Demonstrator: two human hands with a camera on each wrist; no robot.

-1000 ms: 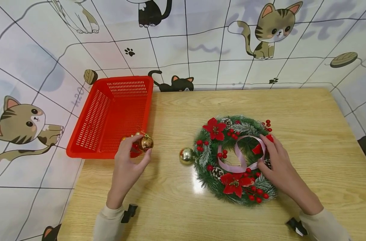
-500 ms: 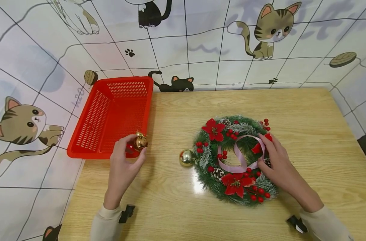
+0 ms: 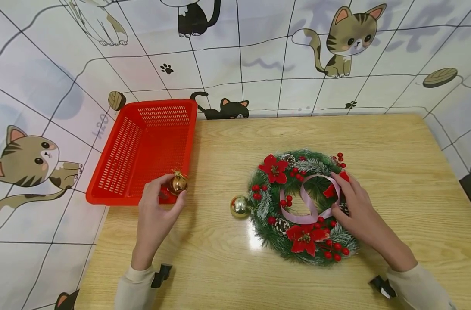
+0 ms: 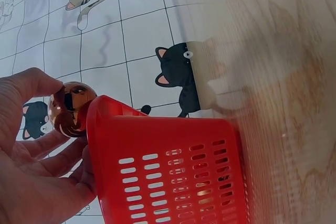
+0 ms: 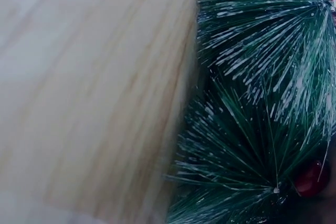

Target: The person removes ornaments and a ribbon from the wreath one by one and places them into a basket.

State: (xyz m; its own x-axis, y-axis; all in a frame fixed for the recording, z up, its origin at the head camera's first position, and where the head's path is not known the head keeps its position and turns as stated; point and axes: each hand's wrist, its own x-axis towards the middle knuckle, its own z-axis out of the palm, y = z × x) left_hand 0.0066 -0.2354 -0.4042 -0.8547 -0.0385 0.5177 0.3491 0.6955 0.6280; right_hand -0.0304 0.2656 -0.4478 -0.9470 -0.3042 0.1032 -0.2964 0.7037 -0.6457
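My left hand pinches a shiny gold Christmas bauble at the near right corner of the red plastic basket. In the left wrist view that bauble sits between thumb and fingers, just beside the basket's rim. On the table lies a green Christmas wreath with red flowers, berries and pine cones. My right hand grips its right side, fingers over the greenery and thumb by the pink ribbon. A second gold bauble lies against the wreath's left edge.
The basket stands at the wooden table's back left, close to the cat-patterned wall covering. Through the basket's slots in the left wrist view, something gold shows inside. Black straps sit on both wrists.
My left hand has drawn slightly left, carrying its bauble from beyond the basket's right edge back over its near corner. The right hand stays on the wreath, which has shifted very slightly.
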